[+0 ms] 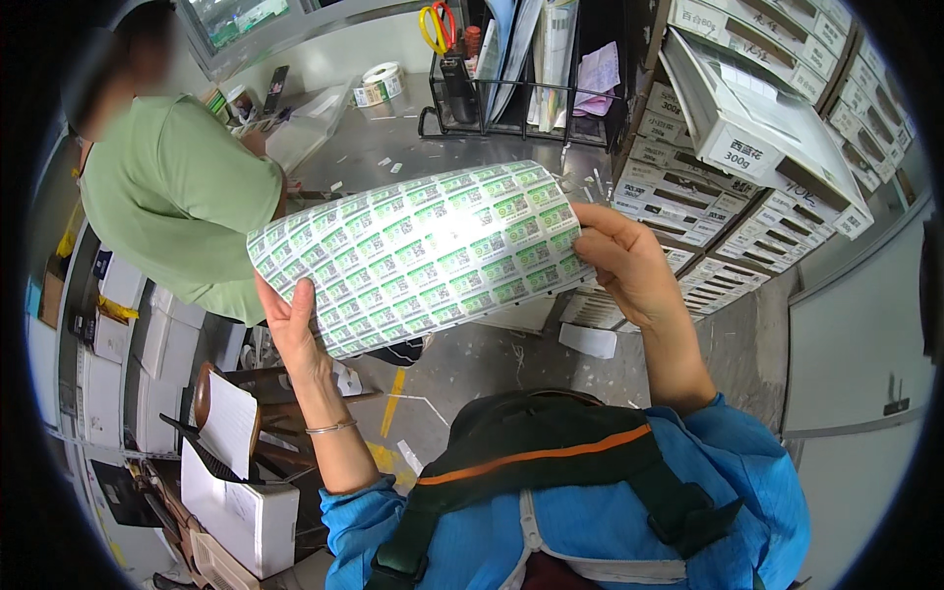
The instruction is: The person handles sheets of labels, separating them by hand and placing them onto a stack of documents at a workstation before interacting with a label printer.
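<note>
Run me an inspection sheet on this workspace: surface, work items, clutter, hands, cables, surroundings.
Surface: grey table, small paper scraps on it.
Job's things: sheet of green-and-white labels, held up in both hands.
Clutter: label roll; black wire rack with folders.
Hands: left hand holds the sheet near its left end, right hand its right end.
Cables: nothing seen clearly.
Surroundings: co-worker at left; stacked white boxes at right.
</note>
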